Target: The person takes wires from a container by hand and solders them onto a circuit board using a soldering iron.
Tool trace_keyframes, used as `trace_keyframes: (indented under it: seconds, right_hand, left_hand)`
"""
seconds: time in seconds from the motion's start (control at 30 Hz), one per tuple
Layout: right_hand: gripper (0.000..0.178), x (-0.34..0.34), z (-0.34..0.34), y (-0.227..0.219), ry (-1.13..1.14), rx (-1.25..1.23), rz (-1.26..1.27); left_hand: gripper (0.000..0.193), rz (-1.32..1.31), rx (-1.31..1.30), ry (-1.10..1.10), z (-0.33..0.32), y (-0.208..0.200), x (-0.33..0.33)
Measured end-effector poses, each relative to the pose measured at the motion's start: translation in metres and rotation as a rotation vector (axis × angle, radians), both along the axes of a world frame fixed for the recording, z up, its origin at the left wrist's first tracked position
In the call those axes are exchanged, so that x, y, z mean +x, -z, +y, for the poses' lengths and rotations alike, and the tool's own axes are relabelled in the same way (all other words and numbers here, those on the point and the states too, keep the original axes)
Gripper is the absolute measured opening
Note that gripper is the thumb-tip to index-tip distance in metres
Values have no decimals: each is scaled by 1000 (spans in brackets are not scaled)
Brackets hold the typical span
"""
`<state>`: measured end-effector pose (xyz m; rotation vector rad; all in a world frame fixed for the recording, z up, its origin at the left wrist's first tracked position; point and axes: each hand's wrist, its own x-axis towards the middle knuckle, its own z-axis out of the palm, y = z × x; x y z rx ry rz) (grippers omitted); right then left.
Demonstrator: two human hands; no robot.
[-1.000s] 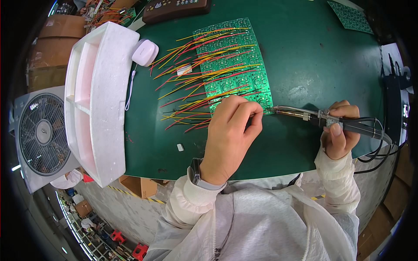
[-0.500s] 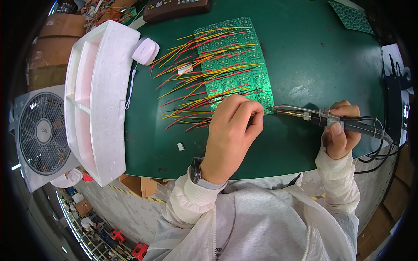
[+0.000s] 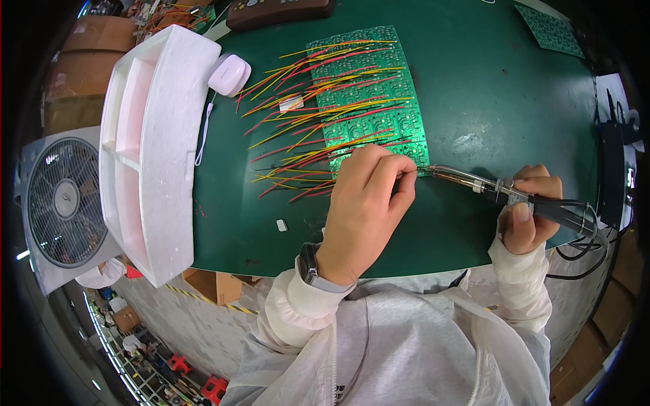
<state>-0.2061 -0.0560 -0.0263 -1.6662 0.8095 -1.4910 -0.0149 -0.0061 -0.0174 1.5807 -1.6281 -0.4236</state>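
A green circuit board panel (image 3: 369,88) lies on the bench, with rows of red, yellow and black wires (image 3: 298,139) fanning out past its left side. Over its near edge, my left hand (image 3: 369,203) is pinched closed at the near right corner, apparently on a thin wire mostly hidden by the fingers. My right hand (image 3: 531,213) grips a soldering iron (image 3: 504,191) with a thin metal feed tube along it. The iron's tip points left and meets the board's corner right beside my left fingertips. Grey-black cables trail from the iron's back end.
A white foam tray (image 3: 169,155) with compartments stands at left, a fan (image 3: 66,196) beyond it. Near the wires are a pale lilac case (image 3: 230,74) and a small white piece (image 3: 282,224). A brown case (image 3: 277,12) and another board (image 3: 550,30) lie at the back.
My right hand and the iron's handle have dropped slightly, tilting the iron more, while its tip stays at the board's corner. My left hand keeps its pinch there. The whole view has shifted a little.
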Motion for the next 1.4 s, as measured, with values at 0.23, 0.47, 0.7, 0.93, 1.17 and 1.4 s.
trace_keyframes:
  seconds: [0.23, 0.47, 0.7, 0.93, 1.17, 1.4]
  right_hand:
    - [33, -2, 8, -1, -5, -54, 94]
    - [34, -2, 9, 0, 21, -58, 93]
    - [34, 1, 10, 1, 55, -58, 81]
    - [33, 2, 12, 2, 67, -73, 82]
    - [20, -11, -5, 5, 226, -141, -195]
    - [19, -17, -18, 9, 375, 58, -422]
  left_hand:
    - [18, -91, -78, -20, -1, 2, -2]
    - [21, -152, -118, -42, -1, 1, -6]
    - [22, -100, -139, -29, 0, 2, -6]
    - [21, -55, -171, -62, 1, 4, -6]
    - [20, -41, -220, -54, 2, 7, -4]
    - [17, -97, -269, -73, 2, 8, -5]
